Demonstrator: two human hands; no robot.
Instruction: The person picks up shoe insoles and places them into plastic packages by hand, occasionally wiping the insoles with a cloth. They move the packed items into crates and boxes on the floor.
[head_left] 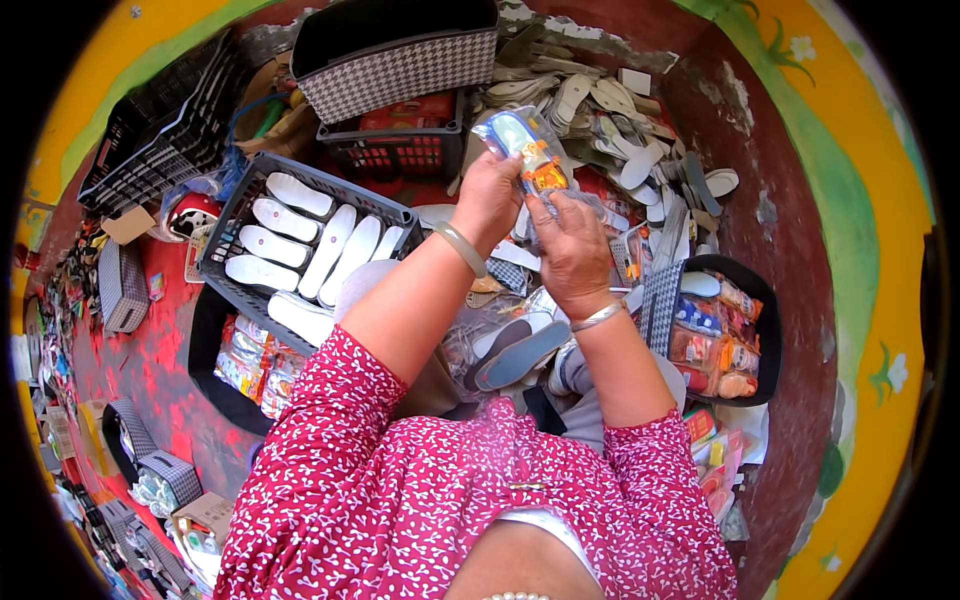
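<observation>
Both my hands hold a clear plastic packet point(533, 150) out in front of me, with blue, white and orange showing on it. My left hand point(488, 198) is closed on its left edge, thumb on top. At the lower end, my right hand point(572, 250) pinches the plastic. What lies inside the packet is hard to make out. Below my hands, grey insoles point(522, 355) and crumpled clear plastic point(468, 335) lie at my lap. To the left, a dark crate point(225, 235) holds several white insoles point(330, 255).
Loose insoles point(575, 95) are heaped against the far wall. A houndstooth bin point(398, 72) sits on a black crate point(390, 150). On the right, a bin point(660, 305) holds packed goods point(715, 335). Another black bin point(210, 345) with packets stands left. Empty black crates point(155, 130) lean at far left.
</observation>
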